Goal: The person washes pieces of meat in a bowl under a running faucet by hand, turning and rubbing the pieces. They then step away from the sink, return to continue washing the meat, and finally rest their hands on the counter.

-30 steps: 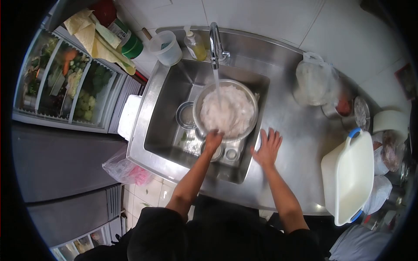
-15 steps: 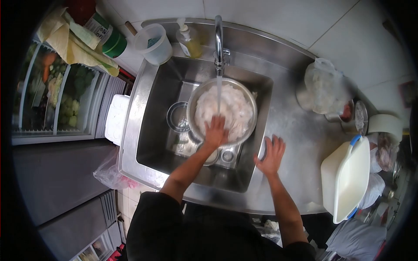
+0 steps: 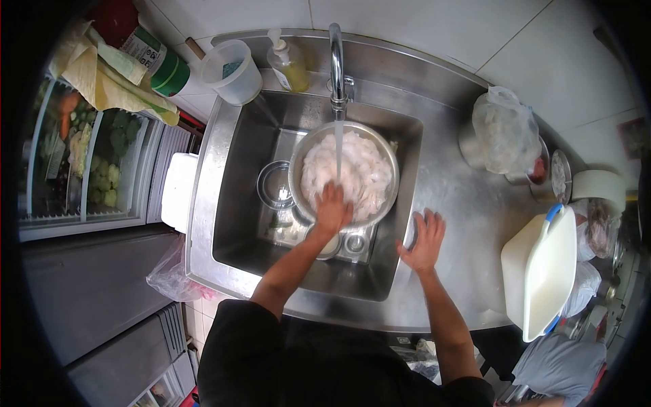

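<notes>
I'm resting the left grip (image 3: 332,209) at the near side of the steel bowl (image 3: 296,173) in the sink (image 3: 234,210), fingers spread over pale fleshy pieces (image 3: 366,173), clasping nothing I can see. Water (image 3: 339,146) is running from the tap (image 3: 336,64) just beyond the fingertips. The right grip (image 3: 422,243) is lying spread and empty on the steel bench (image 3: 468,230). Gentle, low turning would, I'm thinking, be wetting everything without spilling pieces over the rim
</notes>
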The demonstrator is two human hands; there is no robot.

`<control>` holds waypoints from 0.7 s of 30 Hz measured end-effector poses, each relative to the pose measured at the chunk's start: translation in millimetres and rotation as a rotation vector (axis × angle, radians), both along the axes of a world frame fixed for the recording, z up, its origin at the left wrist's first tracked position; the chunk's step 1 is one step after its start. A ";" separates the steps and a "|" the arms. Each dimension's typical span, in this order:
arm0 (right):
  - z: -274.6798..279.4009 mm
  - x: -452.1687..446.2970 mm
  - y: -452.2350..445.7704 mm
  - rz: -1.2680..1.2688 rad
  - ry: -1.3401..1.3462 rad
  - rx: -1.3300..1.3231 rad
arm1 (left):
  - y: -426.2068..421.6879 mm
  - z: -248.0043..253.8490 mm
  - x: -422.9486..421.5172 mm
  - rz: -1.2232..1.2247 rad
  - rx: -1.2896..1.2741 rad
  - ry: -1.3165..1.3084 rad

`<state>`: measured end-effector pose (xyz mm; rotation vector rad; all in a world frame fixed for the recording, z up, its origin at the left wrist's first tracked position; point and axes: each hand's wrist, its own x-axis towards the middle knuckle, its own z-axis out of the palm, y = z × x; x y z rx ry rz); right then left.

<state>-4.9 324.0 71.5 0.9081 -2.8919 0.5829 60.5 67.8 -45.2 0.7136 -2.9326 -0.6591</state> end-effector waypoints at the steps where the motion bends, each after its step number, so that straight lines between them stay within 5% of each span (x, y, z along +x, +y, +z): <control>1: 0.6 0.0 -0.1 0.001 -0.001 -0.003 | 1.1 1.0 0.0 -0.002 0.007 0.014; 10: 2.1 -0.3 -0.8 0.007 0.014 -0.012 | 7.4 -0.8 5.8 0.091 0.064 0.138; 13: 3.6 -0.5 -1.6 0.002 0.013 -0.010 | 7.4 -14.7 -4.5 0.270 0.028 0.178; 16: 4.9 0.0 -2.7 -0.002 0.011 -0.008 | -0.9 -10.9 -23.0 0.580 0.328 0.208; 19: 6.0 0.0 -2.9 -0.004 0.015 -0.011 | -10.1 4.8 -43.6 0.783 0.420 -0.081; 21: 6.1 0.2 -2.9 0.000 0.013 -0.015 | -19.4 -18.4 -50.2 0.892 0.528 -0.044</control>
